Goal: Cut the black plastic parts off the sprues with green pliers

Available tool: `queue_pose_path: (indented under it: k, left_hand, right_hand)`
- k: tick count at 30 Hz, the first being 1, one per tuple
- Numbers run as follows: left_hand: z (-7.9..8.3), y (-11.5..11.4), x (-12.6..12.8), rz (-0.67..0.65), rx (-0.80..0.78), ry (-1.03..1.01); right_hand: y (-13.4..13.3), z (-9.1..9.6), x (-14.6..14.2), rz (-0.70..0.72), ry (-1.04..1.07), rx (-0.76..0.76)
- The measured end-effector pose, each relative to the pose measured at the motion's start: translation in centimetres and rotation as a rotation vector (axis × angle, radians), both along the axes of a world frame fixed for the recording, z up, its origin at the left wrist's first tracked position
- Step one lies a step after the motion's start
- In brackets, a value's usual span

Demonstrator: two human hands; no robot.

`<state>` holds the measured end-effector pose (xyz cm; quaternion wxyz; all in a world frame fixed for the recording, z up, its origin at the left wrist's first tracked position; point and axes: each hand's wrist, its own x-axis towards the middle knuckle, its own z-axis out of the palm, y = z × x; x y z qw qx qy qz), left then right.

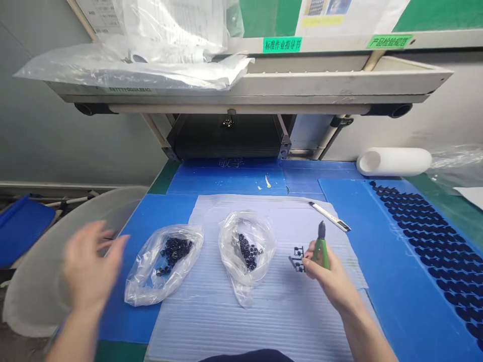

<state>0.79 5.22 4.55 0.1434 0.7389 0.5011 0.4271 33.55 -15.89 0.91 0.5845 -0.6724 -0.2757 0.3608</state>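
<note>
Right hand (327,274): closed round the green handles of the cutters (321,244); blades point up, at centre right of the frame. I judge the hold firm.
Sprue (297,258): small black moulded piece on the white sheet (264,322), touching or just beside my right fingertips; I cannot tell whether it is pinched or only lying there.
Left hand (88,266): fingers spread, holding nothing, blurred, at lower left over the edge of the blue mat (396,301) and the clear tub (33,281).
Middle bag (246,251): clear, mouth slack, black parts inside, just left of the sprue.
Left bag (163,269): clear, black parts inside, between the middle bag and my left hand.
Knife (329,216): white utility knife, just above the cutters on the sheet; I cannot tell if its blade is out.
Punched strip (430,236): rows of dark shapes on the mat at right.
Roll (394,161): white, upper right, well apart.
Risk 1: with the left hand away, the sprue is unsteadied; a snip could flick a part off the sheet.
Risk 2: a sweeping left hand could catch the left bag and spill parts.
Risk 3: the right wrist swinging up could meet the knife.
Risk 4: upturned blades near fingertips could nick them.
</note>
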Motion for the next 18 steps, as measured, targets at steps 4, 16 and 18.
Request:
queue_pose_path:
  k: [4, 16, 18]
  left_hand:
    - [-1.6, -6.4, 8.7, -0.760, 0.310, 0.190]
    - [-1.9, -10.9, 11.4, -0.766, -0.565, -0.503]
    - [-1.8, -11.0, 11.5, -0.764, -0.656, -0.562]
  right_hand:
    - [1.7, 1.3, -4.2, 0.133, 0.292, 0.112]
    - [0.3, 0.2, -4.1, 0.382, -0.733, 0.024]
    - [0.4, 0.1, -4.5, 0.446, -0.799, 0.050]
